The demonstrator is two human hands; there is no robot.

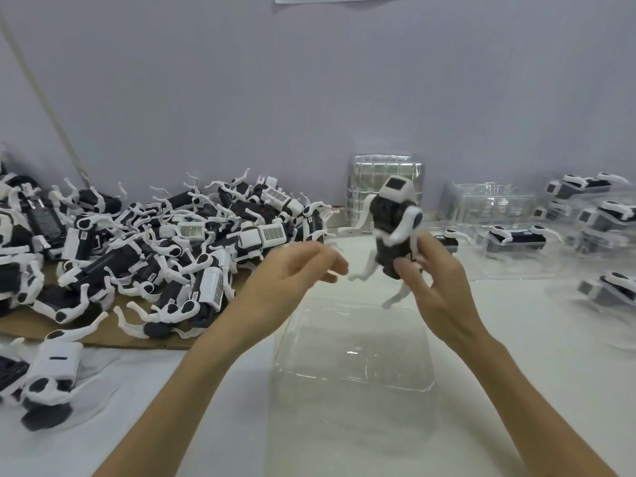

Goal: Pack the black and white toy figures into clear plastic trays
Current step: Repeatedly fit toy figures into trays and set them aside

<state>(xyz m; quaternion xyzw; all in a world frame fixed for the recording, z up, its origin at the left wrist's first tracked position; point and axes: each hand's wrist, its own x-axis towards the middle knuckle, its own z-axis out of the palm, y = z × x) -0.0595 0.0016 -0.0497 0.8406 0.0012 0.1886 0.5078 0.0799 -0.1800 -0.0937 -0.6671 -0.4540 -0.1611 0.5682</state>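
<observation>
Head view: right hand (437, 287) pinches the toy figure (392, 228) by its lower end, upright above the clear tray's (351, 380) far edge. Left hand (292, 270) hovers over the tray's far left corner, fingers loose, holding nothing. Heap of figures (155, 242) left of the tray.

In the middle of the frame the right hand (438, 282) pinches a black and white toy figure (392, 228) by its lower body and holds it upright in the air, with its white limbs hanging loose. The left hand (292, 277) hovers just beside it, holding nothing, its fingers relaxed and slightly blurred. Below both hands an empty clear tray (351, 380) lies on the white table (516, 356). At centre left a big heap of figures (155, 242) rests on brown cardboard (27, 327). Against the wall behind the held figure stands a stack of empty trays (385, 170). At the right edge lie packed trays (516, 239) with figures inside.
</observation>
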